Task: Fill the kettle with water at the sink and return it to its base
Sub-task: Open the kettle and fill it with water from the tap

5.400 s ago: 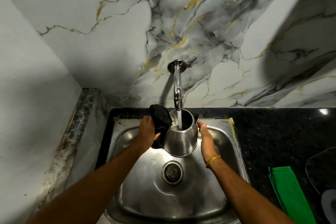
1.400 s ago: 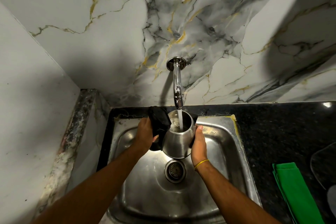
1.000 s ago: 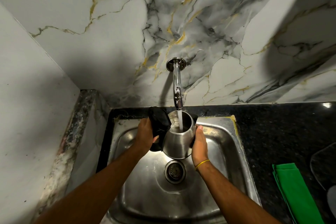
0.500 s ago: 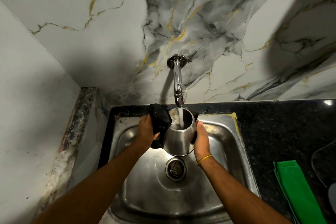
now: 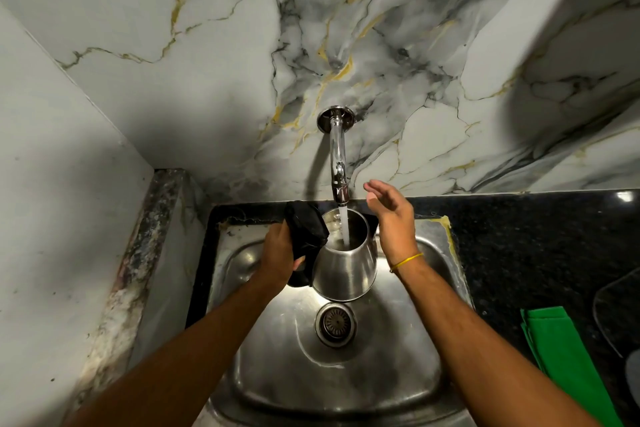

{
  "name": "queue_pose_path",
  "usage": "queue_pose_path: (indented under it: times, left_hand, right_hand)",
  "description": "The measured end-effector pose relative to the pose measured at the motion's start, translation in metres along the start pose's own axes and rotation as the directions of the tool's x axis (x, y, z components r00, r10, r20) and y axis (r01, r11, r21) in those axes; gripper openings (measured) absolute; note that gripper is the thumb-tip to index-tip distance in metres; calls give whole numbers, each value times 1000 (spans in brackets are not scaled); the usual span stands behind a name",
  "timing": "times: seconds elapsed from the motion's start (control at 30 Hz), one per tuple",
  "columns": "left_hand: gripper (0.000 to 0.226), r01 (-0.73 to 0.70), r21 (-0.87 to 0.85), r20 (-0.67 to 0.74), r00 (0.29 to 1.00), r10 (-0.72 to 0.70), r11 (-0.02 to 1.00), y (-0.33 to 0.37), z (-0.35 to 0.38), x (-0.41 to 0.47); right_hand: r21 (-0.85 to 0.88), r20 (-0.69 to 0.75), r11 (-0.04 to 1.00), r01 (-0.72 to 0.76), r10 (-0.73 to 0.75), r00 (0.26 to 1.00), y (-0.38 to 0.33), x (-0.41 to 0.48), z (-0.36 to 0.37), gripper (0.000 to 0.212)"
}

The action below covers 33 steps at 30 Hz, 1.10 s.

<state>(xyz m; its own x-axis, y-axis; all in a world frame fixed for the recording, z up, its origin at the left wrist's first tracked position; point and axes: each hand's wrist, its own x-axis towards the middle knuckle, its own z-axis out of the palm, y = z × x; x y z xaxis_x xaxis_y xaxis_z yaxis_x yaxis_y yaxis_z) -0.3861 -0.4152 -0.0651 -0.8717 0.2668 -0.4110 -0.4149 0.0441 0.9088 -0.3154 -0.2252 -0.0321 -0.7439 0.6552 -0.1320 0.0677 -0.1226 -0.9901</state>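
Observation:
A steel kettle (image 5: 346, 270) with its black lid flipped open hangs over the steel sink (image 5: 436, 350), directly under the wall tap (image 5: 337, 163). Water streams from the tap into the kettle's mouth. My left hand (image 5: 278, 253) is closed around the kettle's black handle on its left side. My right hand (image 5: 391, 215) is off the kettle, raised just right of the tap's spout, fingers apart and holding nothing. A yellow band circles that wrist. The kettle's base is not in view.
A drain (image 5: 335, 322) lies below the kettle. Black granite counter (image 5: 519, 253) runs to the right, carrying a folded green cloth (image 5: 568, 364) and a dark glass edge (image 5: 620, 312). A marble wall stands behind and a white wall on the left.
My right hand has let go of the kettle's right side and risen toward the tap's spout. My left hand keeps the kettle under the running water.

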Motion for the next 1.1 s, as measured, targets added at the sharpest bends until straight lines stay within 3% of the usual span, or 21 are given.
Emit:
queue_pose_path:
  times: [0.13, 0.3, 0.43, 0.6, 0.9, 1.03, 1.1]
  left_hand:
    - [49, -26, 38, -14, 1000, 26, 999, -1, 0, 0]
    - [49, -68, 75, -30, 997, 71, 995, -2, -2, -3]
    - [47, -81, 83, -28, 996, 83, 993, -1, -2, -2]
    - [48, -106, 69, -8, 994, 106, 992, -1, -5, -1]
    - [49, -128, 74, 17, 992, 127, 989, -2, -5, 0]
    - [49, -161, 80, 43, 986, 158, 984, 1, -3, -6]
    - [50, -142, 76, 29, 990, 140, 987, 2, -2, -7]
  right_hand:
    - [-60, 177, 997, 49, -37, 984, -30, 7, 9, 28]
    - [-130, 312, 991, 19, 23, 950, -46, 13, 17, 28]
    - [-205, 394, 979, 24, 59, 917, -59, 17, 18, 14]
    - [-339, 520, 929, 146, 56, 852, -71, 22, 16, 30]
    - [-538, 490, 810, 233, 76, 869, -70, 32, 13, 32]
    - [-594, 392, 778, 204, 58, 918, -68, 30, 16, 29]
    - [-586, 374, 783, 211, 30, 927, -68, 26, 18, 40]
